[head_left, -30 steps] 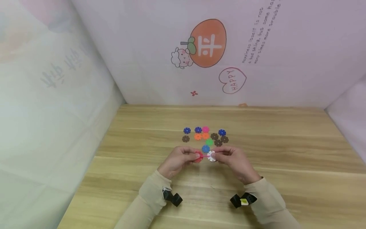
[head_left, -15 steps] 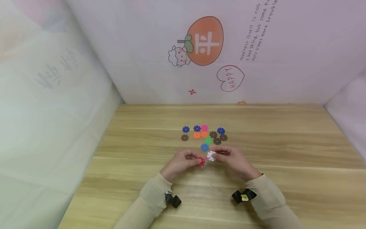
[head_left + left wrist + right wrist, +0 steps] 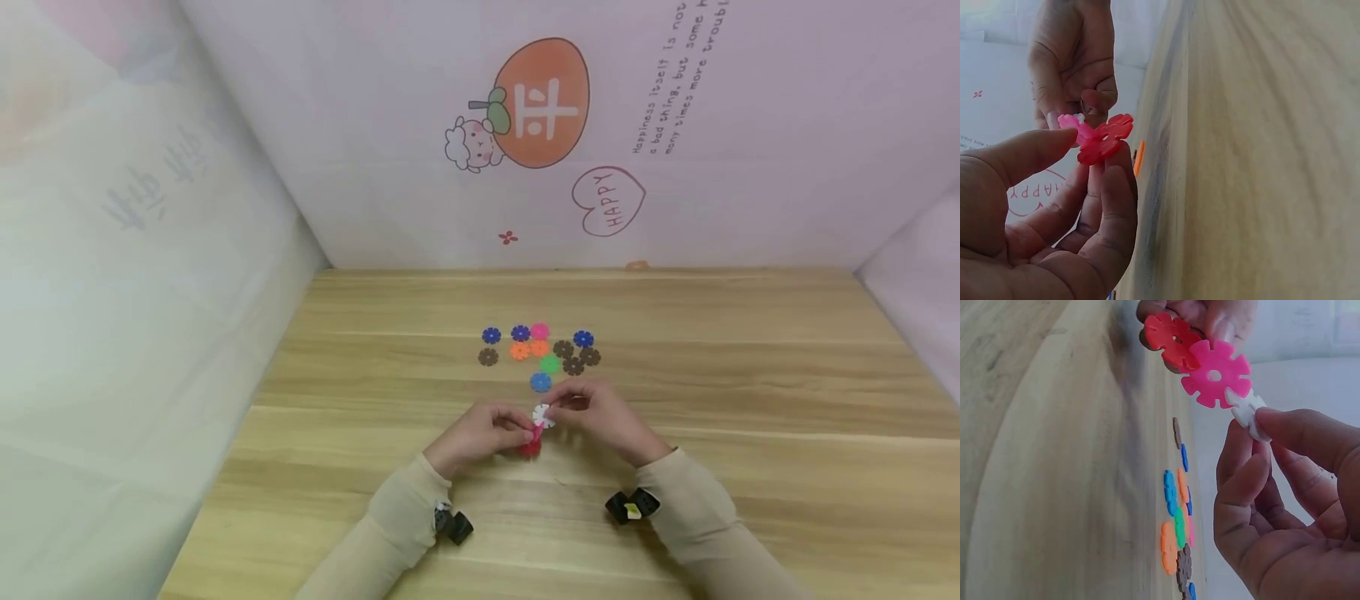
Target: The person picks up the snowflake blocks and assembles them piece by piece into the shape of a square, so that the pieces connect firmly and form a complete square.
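Three notched plastic snowflake discs are slotted together in a chain: a red disc (image 3: 1169, 339), a pink disc (image 3: 1229, 367) in the middle and a white disc (image 3: 1245, 412). My left hand (image 3: 483, 435) pinches the chain at its red end; in the left wrist view its thumb lies by the pink disc and its fingertips under the red one. Between thumb and fingers my right hand (image 3: 600, 414) holds the white disc. In the head view the white disc is farther from me than the red one, and the pink disc shows almost edge-on.
Beyond the hands, loose discs lie flat on the wooden table (image 3: 375, 367): a light blue disc (image 3: 540, 382) nearest, a green disc (image 3: 550, 363), an orange disc (image 3: 520, 351), a brown disc (image 3: 488, 357) and others. A printed cloth (image 3: 390, 167) hangs behind.
The chain has swung from lying level left to right to pointing away from me. My left hand has brought the red end nearer and rightward; the right hand has shifted slightly left.
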Demonstrator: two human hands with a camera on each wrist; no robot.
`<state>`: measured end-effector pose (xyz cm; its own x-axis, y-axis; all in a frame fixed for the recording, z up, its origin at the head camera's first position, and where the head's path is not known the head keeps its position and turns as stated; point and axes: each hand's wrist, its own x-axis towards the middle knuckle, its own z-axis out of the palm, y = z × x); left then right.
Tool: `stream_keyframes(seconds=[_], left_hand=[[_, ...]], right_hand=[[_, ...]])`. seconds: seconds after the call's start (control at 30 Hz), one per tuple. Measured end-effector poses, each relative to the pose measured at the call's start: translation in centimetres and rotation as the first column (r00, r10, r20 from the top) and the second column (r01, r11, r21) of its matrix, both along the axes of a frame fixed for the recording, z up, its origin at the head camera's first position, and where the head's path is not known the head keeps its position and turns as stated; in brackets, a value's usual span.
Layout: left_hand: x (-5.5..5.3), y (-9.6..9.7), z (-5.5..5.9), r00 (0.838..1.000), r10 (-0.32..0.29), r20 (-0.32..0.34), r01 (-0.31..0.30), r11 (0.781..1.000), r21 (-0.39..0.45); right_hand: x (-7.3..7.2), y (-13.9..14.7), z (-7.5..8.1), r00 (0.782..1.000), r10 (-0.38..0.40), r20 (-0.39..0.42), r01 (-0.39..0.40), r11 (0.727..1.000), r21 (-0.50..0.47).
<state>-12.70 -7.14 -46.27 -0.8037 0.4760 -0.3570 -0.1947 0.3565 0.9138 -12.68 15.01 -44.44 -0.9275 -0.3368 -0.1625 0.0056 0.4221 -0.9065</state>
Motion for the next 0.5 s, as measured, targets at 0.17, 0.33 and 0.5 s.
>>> stream_keyframes(seconds=[0.17,0.33,0.5], left_hand=[[-0.1,0.0,-0.3,1.0,0.023,-0.016,-0.024,1.0,-0.012],[-0.2,0.0,-0.5,0.997,0.074,-0.03,-0.074,0.997,0.006],[-0.5,0.2,-0.8,0.993,0.114,-0.041,-0.111,0.993,0.049]], right_hand=[[0.0,-0.6,-0.3,0.998,0.046,-0.033,-0.046,0.999,0.014],[0.0,-1.2,-0.4,0.996,0.078,-0.033,-0.077,0.997,0.031],[-0.1,-0.9,-0.4,0.995,0.089,-0.038,-0.087,0.995,0.053]])
